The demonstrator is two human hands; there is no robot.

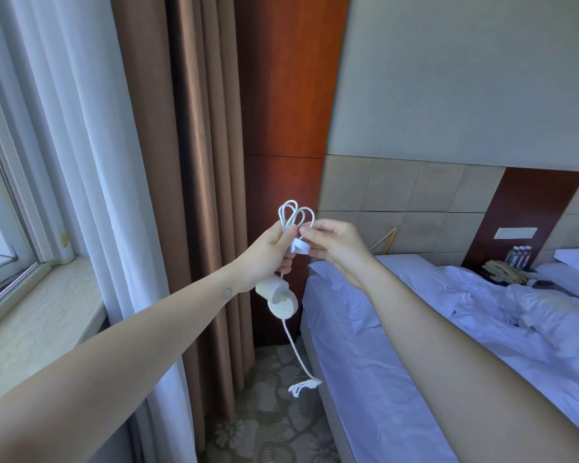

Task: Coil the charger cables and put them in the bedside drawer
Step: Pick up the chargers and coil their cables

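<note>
A white charger cable (296, 215) is held up in front of me, folded into several loops that stick out above my fists. My left hand (268, 253) grips the bundle at its middle. Below that hand hangs the white plug adapter (278, 295) with its metal prongs showing. A loose tail of cable (298, 355) drops from it to a multi-tip end near the floor. My right hand (335, 247) pinches the cable right beside my left thumb, where a short white wrap shows. No drawer is in view.
A bed (415, 329) with rumpled white sheets fills the right side. Brown curtains (198, 162) and a sheer white curtain hang at left beside a window sill (37, 305). A far bedside table (508, 272) holds bottles and gloves. Patterned carpet lies below.
</note>
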